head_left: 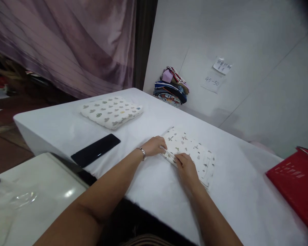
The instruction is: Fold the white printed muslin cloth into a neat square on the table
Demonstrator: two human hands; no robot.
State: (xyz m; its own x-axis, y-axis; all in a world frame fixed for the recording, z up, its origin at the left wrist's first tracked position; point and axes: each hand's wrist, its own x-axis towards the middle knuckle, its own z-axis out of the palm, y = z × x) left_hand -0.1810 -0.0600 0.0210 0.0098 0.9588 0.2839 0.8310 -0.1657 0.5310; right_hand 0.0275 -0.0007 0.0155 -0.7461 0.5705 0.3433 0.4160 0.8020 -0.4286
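A folded white cloth (193, 148) with small grey and brown prints lies on the white-covered table (236, 191). My left hand (154, 146), with a metal bracelet at the wrist, has its fingers closed on the cloth's near left corner. Further along the same layered edge, my right hand (186, 167) pinches the folds between thumb and fingers. The fingertips of both hands are partly hidden against the cloth. Farther left on the table rests a second folded white cloth (111, 111) with grey mushroom-like prints, apart from my hands.
A black flat panel (96, 150) lies left of my left forearm. Stacked folded fabrics (170, 87) stand against the wall beyond the table. At the right edge is a red bag (295, 181). A glossy white surface (41, 198) with clear plastic adjoins at lower left.
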